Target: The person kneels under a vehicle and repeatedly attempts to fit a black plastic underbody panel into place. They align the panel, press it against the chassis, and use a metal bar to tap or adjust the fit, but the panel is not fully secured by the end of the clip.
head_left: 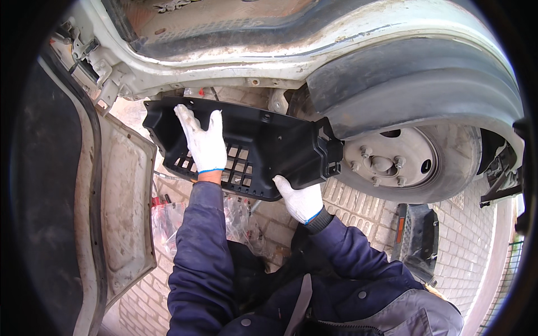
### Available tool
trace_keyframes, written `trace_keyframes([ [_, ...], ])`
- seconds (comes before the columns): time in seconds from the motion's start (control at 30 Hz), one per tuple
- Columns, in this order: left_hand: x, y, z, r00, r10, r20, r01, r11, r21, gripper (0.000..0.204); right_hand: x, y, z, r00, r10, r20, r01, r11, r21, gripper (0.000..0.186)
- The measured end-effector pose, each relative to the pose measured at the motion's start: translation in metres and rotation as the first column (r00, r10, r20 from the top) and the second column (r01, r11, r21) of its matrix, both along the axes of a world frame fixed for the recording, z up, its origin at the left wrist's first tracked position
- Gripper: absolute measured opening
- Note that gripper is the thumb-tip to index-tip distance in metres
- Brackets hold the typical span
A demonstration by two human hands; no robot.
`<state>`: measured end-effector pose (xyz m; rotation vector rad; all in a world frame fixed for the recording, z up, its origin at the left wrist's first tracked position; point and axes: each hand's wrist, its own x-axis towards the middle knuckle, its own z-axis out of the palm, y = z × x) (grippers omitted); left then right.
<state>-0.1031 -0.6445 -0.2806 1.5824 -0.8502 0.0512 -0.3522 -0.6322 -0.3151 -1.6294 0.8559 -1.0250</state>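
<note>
Sitting beneath the left hand (206,144), whose fingers are loosely open, the black panel (253,134) meets the right hand (301,200) at its near edge, grip there unclear, and looks light, stiff and smooth, best held by opposite rims.

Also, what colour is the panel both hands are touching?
The panel is black, best seen in the head view.

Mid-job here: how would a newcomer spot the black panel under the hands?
Find the wheel on the right. Just left of it is a wide black panel, with the gloved left hand on its face and the right hand at its lower edge. Its grid of square openings sets it apart from the black piece with an orange strip on the paving.
</note>
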Motion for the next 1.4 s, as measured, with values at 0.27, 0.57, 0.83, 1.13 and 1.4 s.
trace_keyframes([
  [0.27,0.019,0.006,-0.011,0.996,0.084,-0.022,-0.080,0.988,0.131,0.091,-0.003,0.000,0.017,0.998,0.001,0.057,0.001,0.999,-0.034,0.032],
  [0.57,0.030,0.036,-0.038,0.913,0.403,0.066,-0.399,0.848,0.349,0.078,-0.006,-0.004,0.017,1.000,-0.013,0.027,0.013,1.000,-0.002,0.026],
  [0.83,0.052,0.064,-0.062,0.633,0.761,0.146,-0.736,0.533,0.417,0.072,-0.014,0.000,0.026,0.998,-0.043,-0.040,0.044,0.998,0.032,0.029],
  [1.13,0.098,0.088,-0.167,0.175,-0.320,-0.931,0.055,0.947,-0.315,0.045,-0.021,0.005,-0.001,0.980,-0.155,0.121,0.172,0.974,-0.146,0.020],
  [1.4,0.094,0.105,-0.224,0.010,-0.056,-0.998,0.033,0.998,-0.055,0.048,-0.032,0.031,-0.009,0.996,-0.069,-0.047,0.067,0.996,-0.057,0.018],
])
